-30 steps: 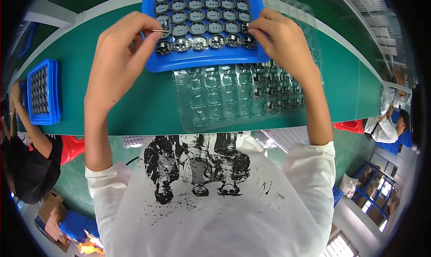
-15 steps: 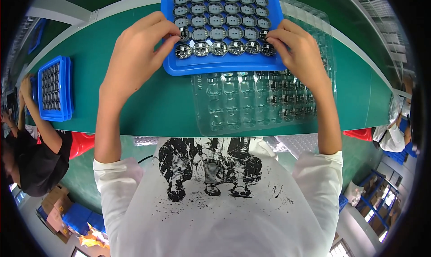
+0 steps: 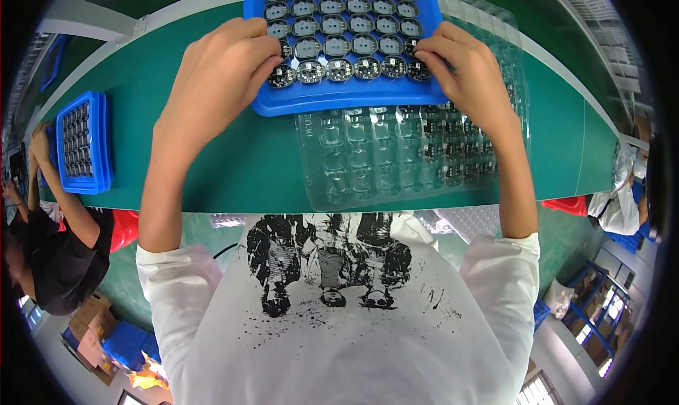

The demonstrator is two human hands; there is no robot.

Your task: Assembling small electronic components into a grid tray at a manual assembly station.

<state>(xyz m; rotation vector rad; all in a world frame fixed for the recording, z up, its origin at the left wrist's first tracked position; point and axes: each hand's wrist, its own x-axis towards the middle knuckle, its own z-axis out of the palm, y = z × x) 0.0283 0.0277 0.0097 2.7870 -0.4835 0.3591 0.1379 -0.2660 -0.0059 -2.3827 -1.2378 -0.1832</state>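
A blue plastic tray [image 3: 343, 101] holds rows of small round electronic modules. Those in the nearest row [image 3: 339, 70] show dark circuit boards with small components, while the rows behind show mostly pale grey faces [image 3: 332, 24]. At the left end of the second-nearest row, my left hand [image 3: 225, 73] pinches a dark round circuit board [image 3: 285, 49], its fingertips partly covering it. My right hand [image 3: 467, 69] has thumb and forefinger closed on another such board [image 3: 410, 47] at that row's right end. Both hands stay low over the tray.
A clear plastic blister tray [image 3: 343, 168] lies partly under the blue tray, with dark boards [image 3: 456, 150] in its right-hand pockets. Stacked blue trays [image 3: 104, 143] sit at the left of the green table [image 3: 240, 172]. A co-worker's arm [image 3: 71, 203] reaches in beyond them.
The blue tray sits slightly farther left and higher in the picture, as the view shifts a little. Both hands remain at the same row's two ends, fingers still pinched.
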